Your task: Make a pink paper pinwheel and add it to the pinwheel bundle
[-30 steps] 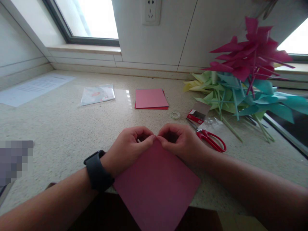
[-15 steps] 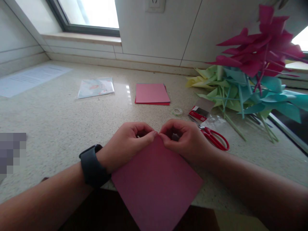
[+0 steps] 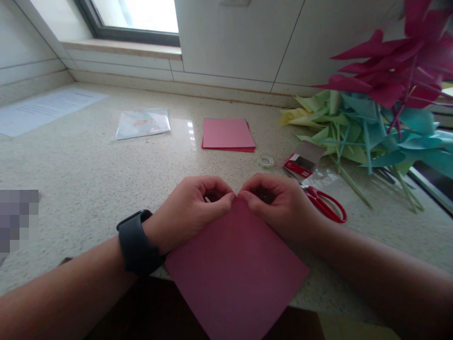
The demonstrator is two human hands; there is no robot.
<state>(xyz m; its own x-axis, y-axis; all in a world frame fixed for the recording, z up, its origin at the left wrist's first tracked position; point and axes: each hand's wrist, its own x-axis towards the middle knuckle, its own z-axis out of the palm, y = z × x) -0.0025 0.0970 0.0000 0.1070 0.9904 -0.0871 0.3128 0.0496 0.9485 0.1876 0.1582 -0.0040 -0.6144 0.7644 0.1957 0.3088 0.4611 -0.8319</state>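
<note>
A square sheet of pink paper (image 3: 237,269) is turned so that one corner points away from me, its near corner reaching past the counter's front edge. My left hand (image 3: 198,208) pinches the far corner from the left, thumb on top. From the right, my right hand (image 3: 279,203) pinches the same corner, thumb also on top. The two thumb tips almost meet there. What lies under the corner, behind the fingers, is hidden. A dark watch (image 3: 138,241) is on my left wrist.
On the speckled counter (image 3: 88,179) lie a stack of pink and red paper (image 3: 228,133), a small tape roll (image 3: 265,161), red-handled scissors (image 3: 327,205) and an opened small box (image 3: 302,160). Paper pinwheel-like flowers (image 3: 389,94) fill the right. A clear-wrapped packet (image 3: 143,123) and printed sheet (image 3: 53,108) are left.
The view has tilted down and shifted slightly left, so everything sits a little differently in it. Both hands keep pinching the paper's far corner; the thumbs have moved slightly.
</note>
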